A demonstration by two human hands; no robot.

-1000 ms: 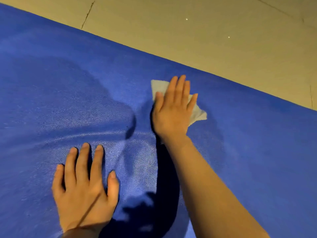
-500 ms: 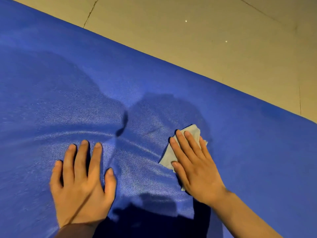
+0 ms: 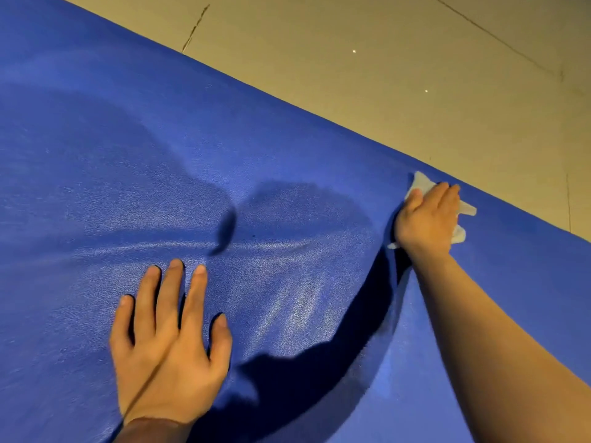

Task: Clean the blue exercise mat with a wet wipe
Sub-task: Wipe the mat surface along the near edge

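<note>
The blue exercise mat (image 3: 128, 155) fills most of the view, with darker damp streaks and shiny wet patches across its middle. My left hand (image 3: 169, 346) lies flat on the mat, fingers spread and straight, near the lower left. My right hand (image 3: 427, 219) is stretched out to the mat's far edge at the right, pressing a white wet wipe (image 3: 420, 182) flat against the mat with straight fingers. Corners of the wipe stick out above and to the right of the hand; the rest is hidden under the palm.
Beyond the mat's far edge lies a beige tiled floor (image 3: 383, 75) with a cracked joint line (image 3: 195, 27) and two small bright specks. Shadows of my arms fall on the mat between the hands.
My right hand slid the wipe toward me, then swept it out right to the mat's far edge. A new damp patch shows in the mat's middle. My left hand stayed in place.
</note>
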